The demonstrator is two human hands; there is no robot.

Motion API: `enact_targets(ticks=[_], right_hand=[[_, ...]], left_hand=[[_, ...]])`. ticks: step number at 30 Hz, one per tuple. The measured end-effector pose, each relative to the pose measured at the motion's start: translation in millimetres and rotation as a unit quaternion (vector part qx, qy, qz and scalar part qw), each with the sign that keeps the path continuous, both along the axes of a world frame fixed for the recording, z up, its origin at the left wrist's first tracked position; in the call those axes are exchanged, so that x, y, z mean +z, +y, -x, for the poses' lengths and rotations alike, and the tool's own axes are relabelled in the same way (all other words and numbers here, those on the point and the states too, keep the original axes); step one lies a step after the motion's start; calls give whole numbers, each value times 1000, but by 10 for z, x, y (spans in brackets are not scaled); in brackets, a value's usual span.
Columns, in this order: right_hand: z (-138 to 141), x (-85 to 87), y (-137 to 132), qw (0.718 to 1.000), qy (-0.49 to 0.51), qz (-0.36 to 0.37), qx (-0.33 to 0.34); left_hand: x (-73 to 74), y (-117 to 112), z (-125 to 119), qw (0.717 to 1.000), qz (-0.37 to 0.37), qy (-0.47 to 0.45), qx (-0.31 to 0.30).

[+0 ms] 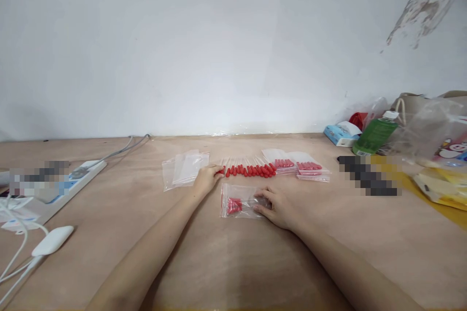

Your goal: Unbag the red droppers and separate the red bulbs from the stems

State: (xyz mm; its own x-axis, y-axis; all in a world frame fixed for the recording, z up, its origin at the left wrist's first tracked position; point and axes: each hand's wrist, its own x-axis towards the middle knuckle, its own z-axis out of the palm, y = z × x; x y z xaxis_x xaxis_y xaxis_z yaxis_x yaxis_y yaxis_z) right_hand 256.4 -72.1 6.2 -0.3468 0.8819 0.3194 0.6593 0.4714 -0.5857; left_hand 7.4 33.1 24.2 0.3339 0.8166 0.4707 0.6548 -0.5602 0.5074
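Before us on the brown table (233, 262) lies a clear plastic zip bag (246, 201) with red pieces inside. Our right hand (276, 205) touches its three o'clock end, thumb and fingers parted; we cannot tell whether they grip the film. At the bag's twelve o'clock runs a row of pale-stemmed, red-ended sticks (250, 171), our left hand's (207, 179) fingertips touching its nine o'clock end, perhaps pinching; we cannot tell.

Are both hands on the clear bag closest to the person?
No, only the right hand touches that clear bag; the left hand is at the row of red pieces.
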Motion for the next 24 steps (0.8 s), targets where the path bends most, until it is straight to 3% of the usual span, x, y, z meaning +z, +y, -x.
enact_targets(ticks=[6,11,13,17,21,24], right_hand=[[0,-5,2,1000,-1,13,-2],[3,-3,-2,1000,3,10,0],[2,-6,0,1000,2,13,-1],[-1,-18,9,1000,-3,11,1],[5,-40,14,1000,-8,-13,-7],[16,-62,18,999,-9,-36,-22]], left_hand=[[48,-50,48,999,32,14,-4],[5,-479,107,998,15,-47,36],[-55,-674,109,996,55,-65,35],[-116,-875,69,987,135,-78,-47],[-42,-880,15,969,199,-64,-132],[37,-886,-13,966,204,-22,-157]])
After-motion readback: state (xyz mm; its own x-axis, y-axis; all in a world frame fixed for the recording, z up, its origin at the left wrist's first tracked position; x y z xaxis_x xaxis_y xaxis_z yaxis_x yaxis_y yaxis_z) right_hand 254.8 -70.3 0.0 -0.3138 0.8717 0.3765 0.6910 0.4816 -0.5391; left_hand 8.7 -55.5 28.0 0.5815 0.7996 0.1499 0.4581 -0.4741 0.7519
